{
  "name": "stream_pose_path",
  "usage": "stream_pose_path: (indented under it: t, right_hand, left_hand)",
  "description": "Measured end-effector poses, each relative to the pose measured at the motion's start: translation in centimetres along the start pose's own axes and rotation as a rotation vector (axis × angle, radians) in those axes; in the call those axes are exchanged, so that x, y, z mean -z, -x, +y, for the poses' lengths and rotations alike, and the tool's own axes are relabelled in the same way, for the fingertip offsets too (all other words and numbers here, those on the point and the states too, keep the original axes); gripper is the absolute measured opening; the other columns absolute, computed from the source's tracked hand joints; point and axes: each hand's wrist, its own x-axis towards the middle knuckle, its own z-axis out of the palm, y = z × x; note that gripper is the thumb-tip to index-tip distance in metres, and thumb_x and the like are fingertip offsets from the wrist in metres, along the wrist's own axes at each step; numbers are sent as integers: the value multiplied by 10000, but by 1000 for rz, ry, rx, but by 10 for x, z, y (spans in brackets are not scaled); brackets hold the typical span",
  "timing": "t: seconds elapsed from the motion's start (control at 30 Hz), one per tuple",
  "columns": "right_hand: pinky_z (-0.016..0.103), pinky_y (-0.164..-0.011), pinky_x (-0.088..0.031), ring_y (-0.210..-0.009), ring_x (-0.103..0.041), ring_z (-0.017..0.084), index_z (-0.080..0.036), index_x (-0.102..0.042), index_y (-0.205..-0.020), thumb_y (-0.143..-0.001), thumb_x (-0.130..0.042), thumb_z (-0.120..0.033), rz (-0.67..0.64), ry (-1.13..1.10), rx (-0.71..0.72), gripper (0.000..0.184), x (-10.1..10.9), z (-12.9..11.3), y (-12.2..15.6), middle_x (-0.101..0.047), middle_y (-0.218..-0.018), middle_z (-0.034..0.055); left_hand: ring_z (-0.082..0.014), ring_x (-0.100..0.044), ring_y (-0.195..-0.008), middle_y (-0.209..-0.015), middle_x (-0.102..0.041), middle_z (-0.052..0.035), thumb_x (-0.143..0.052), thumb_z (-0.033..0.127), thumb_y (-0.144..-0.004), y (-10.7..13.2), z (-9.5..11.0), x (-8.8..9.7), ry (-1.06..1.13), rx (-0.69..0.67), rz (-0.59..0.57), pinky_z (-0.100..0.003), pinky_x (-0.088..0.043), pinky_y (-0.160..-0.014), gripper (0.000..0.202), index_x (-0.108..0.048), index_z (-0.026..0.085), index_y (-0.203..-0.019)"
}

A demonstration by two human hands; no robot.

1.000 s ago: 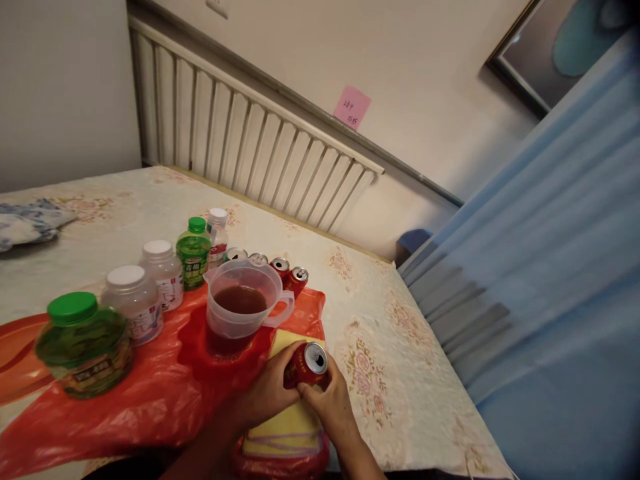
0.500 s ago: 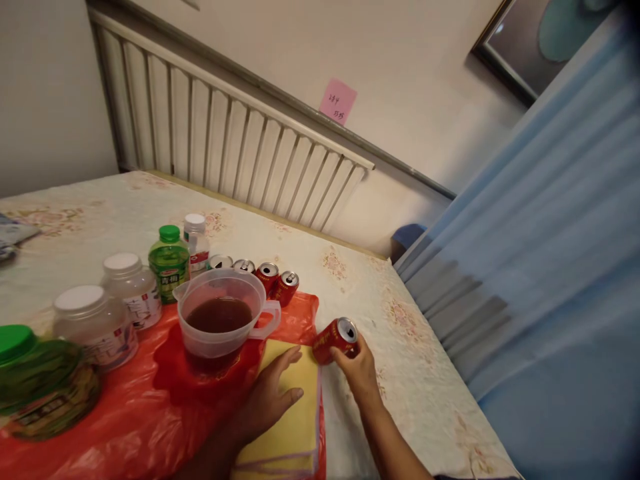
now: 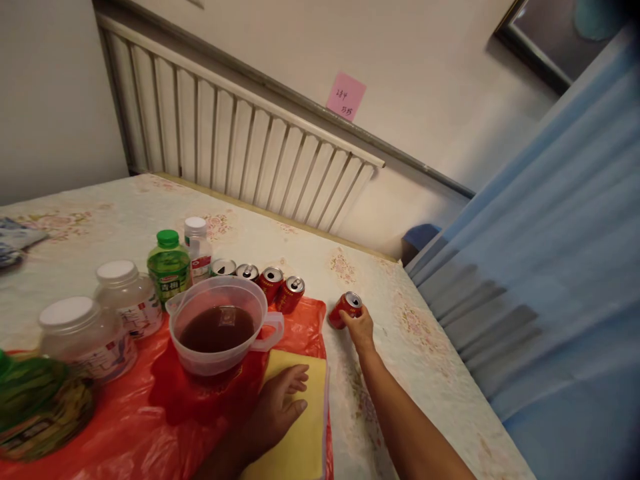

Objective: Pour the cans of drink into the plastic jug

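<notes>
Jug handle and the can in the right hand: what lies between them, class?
In the head view, red plastic sheeting lies between the jug handle and the can.

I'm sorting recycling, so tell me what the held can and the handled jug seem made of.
Can in the right hand: metal, probably aluminium, with glossy red print; its bare top shines silver. Jug: most likely plastic, smooth, slightly frosted; its colourless walls look cloudy and translucent.

My right hand (image 3: 359, 328) hides part of the red can (image 3: 342, 307), while my view's left edge cuts off the blurred green-lidded jar (image 3: 43, 407).
</notes>
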Motion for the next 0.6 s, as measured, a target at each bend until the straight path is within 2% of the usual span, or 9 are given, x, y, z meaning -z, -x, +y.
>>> stream_pose_path:
  t: [0.3, 0.43, 0.6]
  right_hand:
    - [272, -642, -459, -696, -613, 203, -150, -651, -938, -565, -712, -424, 14, 36, -51, 467, -22, 13, -5, -704, -825, 62]
    - [287, -655, -461, -713, -617, 215, -143, -649, -948, -577, -706, -454, 23, 53, -63, 487, -20, 18, -5, -703, -846, 78]
    - [293, -666, -468, -715, -627, 219, -146, -652, -955, -570, -708, -456, -1, 53, -48, 497, -15, 21, 1, -703, -835, 65]
  left_hand:
    - [-233, -589, -1040, -1192, -606, -135, -551, 227, -767, -1, -9, 0, 13, -1, 8, -407, -464, -955, 511, -484, 172, -1271]
    - [-230, -591, -1032, -1177, -612, -127, -547, 210, -759, 0, -13, -2, 18, -11, 16, -404, -467, -948, 510, -488, 178, -1264]
    - [-235, -595, -1026, -1157, -616, -140, -539, 209, -749, -1, -9, -2, 14, 16, 2, -413, -468, -947, 521, -485, 148, -1263]
